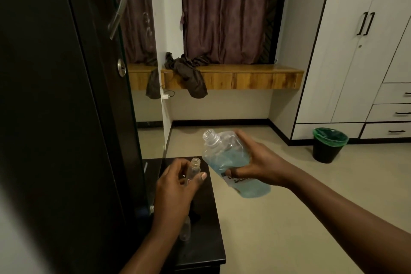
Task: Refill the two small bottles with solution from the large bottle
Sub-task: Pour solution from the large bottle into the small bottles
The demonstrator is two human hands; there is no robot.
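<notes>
A small black worktop stands against a dark wardrobe door on a beige floor. The left hand grips a small uncapped bottle above it; the right hand grips the large bottle, tilted, open-necked, part full of blue solution, its label mostly hidden. A second small bottle lies half hidden behind the left wrist. A green-lined bin stands by the white wardrobe.
</notes>
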